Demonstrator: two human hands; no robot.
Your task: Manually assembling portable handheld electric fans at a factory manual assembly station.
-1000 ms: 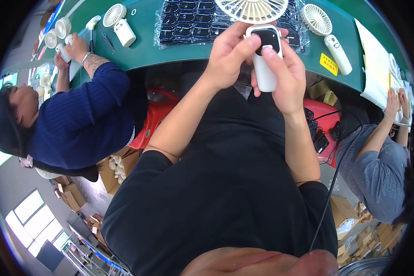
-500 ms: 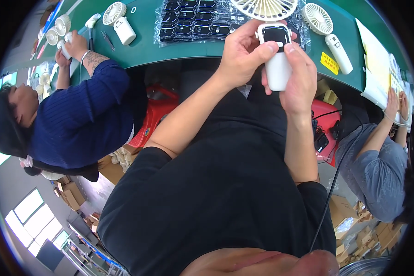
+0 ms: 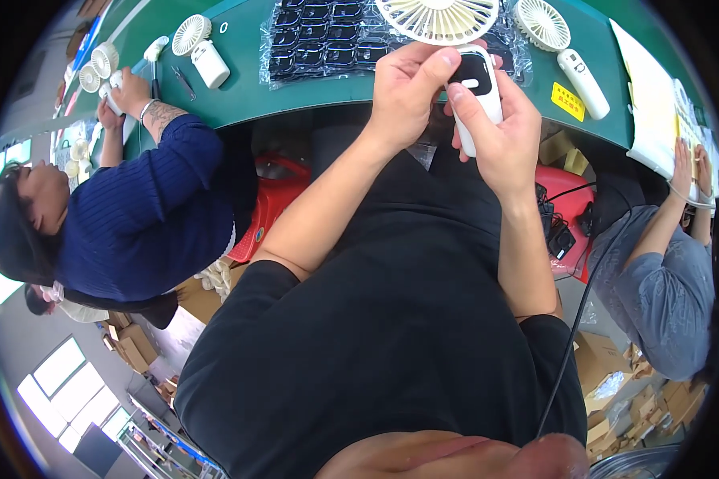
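Observation:
I hold a white hand-held fan [image 3: 478, 80] over the edge of the green table [image 3: 295, 84]. Its round grille head [image 3: 439, 17] points away from me and a black panel on the handle faces up. My right hand [image 3: 499, 132] wraps the handle from the right and below. My left hand [image 3: 407, 92] pinches the top of the handle, its thumb and forefinger resting on the black panel.
A clear tray of several black parts [image 3: 327, 44] lies on the table behind the fan. Two more white fans [image 3: 567, 48] [image 3: 200, 48] lie to the right and left. One person in a blue sweater [image 3: 144, 215] works at my left, another in grey [image 3: 663, 271] at my right. A black cable [image 3: 583, 303] hangs beside me.
The fan and both hands have shifted slightly to the right and farther over the table. My left fingers have come onto the black panel.

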